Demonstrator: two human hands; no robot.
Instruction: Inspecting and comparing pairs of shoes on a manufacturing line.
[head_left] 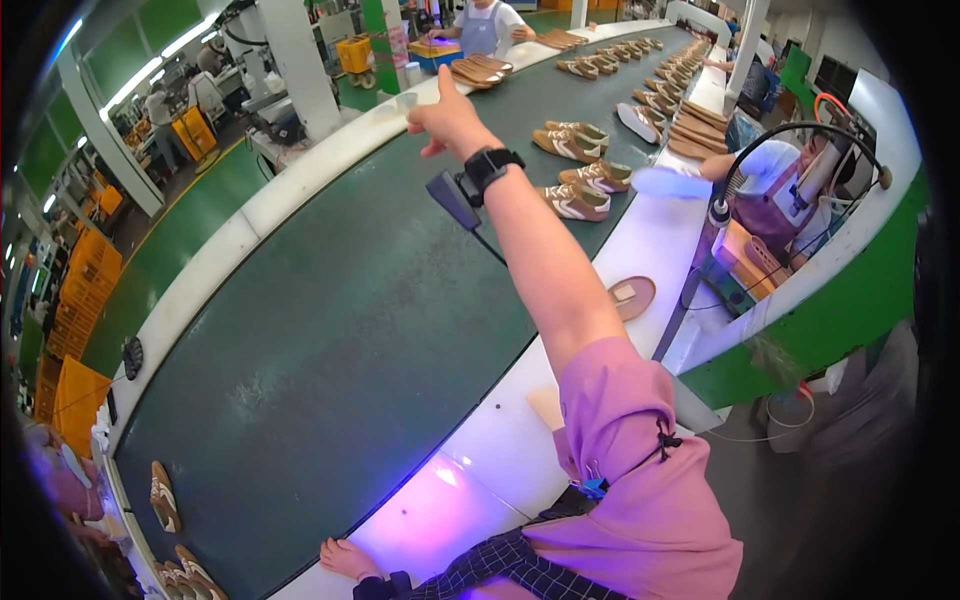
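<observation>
My right hand [452, 118] is raised over the green conveyor belt [330, 290], its fingers apart and holding nothing. A black band with a small dark box [455, 200] is strapped round that wrist. At the near lower edge, my left hand [348, 558] rests on the white rim of the belt, open, with no object in it. Brown and white sneakers [570, 142] stand in pairs on the belt beyond my right forearm. A brown oval dish [632, 297] with a pale block in it lies on the white ledge [470, 490] right of that arm.
More sneakers [165, 497] stand at the belt's lower left. Stacked brown soles [700, 130] lie at the right edge. A co-worker in an apron [485, 28] stands at the far side; another person [770, 190] sits at the right. Orange crates [85, 280] line the left.
</observation>
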